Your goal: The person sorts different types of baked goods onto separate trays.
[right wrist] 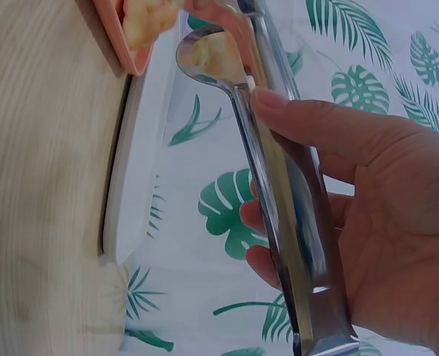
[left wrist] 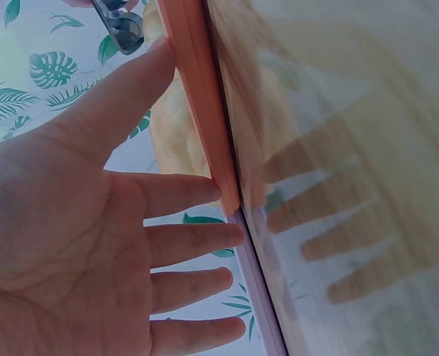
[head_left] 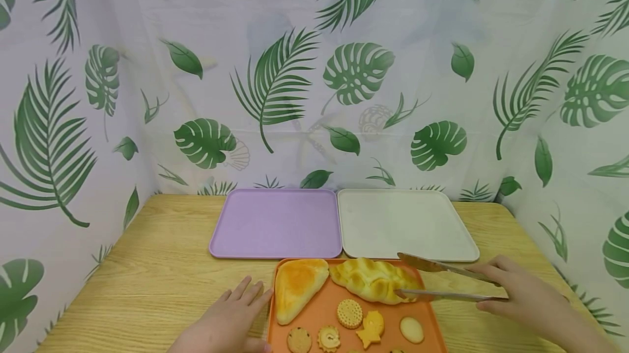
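Observation:
My right hand (head_left: 528,293) grips metal tongs (right wrist: 268,185), thumb on one side and fingers curled round the other. The tongs' arms are spread, their tips at the right end of a braided bread loaf (head_left: 371,281); whether they touch it I cannot tell. That loaf lies at the back right of an orange tray (head_left: 319,309). My left hand (head_left: 228,317) has its fingers straight and spread, with thumb and forefinger against the tray's left rim in the left wrist view. Nearest to it on the tray is a triangular bread (head_left: 300,287).
Several cookies lie at the tray's front, including a round one (head_left: 350,313), a fish-shaped one (head_left: 372,328) and a pale oval one (head_left: 411,330). Behind stand a purple tray (head_left: 277,224) and a white tray (head_left: 405,224), side by side against a leaf-printed cloth (head_left: 295,167) on the wooden table (head_left: 162,254).

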Tool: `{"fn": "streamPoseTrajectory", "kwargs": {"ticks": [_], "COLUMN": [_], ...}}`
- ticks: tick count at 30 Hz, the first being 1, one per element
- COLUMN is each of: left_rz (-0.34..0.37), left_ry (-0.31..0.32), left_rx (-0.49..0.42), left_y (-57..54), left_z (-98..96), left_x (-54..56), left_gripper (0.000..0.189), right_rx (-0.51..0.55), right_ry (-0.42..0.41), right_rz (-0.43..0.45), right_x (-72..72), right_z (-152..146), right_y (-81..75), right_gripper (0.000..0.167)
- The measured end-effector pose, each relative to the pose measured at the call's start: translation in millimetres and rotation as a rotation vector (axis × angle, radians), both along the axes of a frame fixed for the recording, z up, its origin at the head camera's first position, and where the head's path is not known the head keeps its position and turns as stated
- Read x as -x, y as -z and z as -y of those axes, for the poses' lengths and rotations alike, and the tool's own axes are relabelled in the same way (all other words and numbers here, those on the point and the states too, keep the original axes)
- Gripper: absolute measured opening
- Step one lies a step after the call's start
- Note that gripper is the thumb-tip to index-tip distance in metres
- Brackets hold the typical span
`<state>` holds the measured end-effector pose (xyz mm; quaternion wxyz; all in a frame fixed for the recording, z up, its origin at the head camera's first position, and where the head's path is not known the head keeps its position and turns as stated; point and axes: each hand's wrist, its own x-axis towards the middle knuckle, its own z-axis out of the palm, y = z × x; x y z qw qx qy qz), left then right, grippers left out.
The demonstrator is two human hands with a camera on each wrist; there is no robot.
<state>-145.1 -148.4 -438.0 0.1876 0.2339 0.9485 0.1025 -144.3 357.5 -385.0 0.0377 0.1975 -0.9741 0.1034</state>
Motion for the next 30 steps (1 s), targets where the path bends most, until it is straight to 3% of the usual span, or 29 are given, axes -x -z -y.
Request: {"fn": "streamPoseTrajectory", "kwargs": {"ticks": [6,18,30], "left_rz": [-0.009,0.004,0.006], "left_ry": [-0.003,-0.004,-0.009], "left_rx": [-0.005,0.002,0.003], "left_y": [0.2,-0.9,-2.5], "left_z": [0.1,-0.2,-0.3], "left_x": [-0.8,-0.5,-1.4], "left_gripper": [0.098,0.096,0.096], "right_rx": [-0.036,-0.127,-0.042], "right_ry": [-0.04,0.016,-0.025], "right_rz": [-0.033,0.072,0.125], "right_x": [3.5,8.5,17.2], "right_z": [11.8,23.8,21.4], "right_y": [3.1,0.6,9.7], "right_gripper": [0.055,0.057,0.053]}}
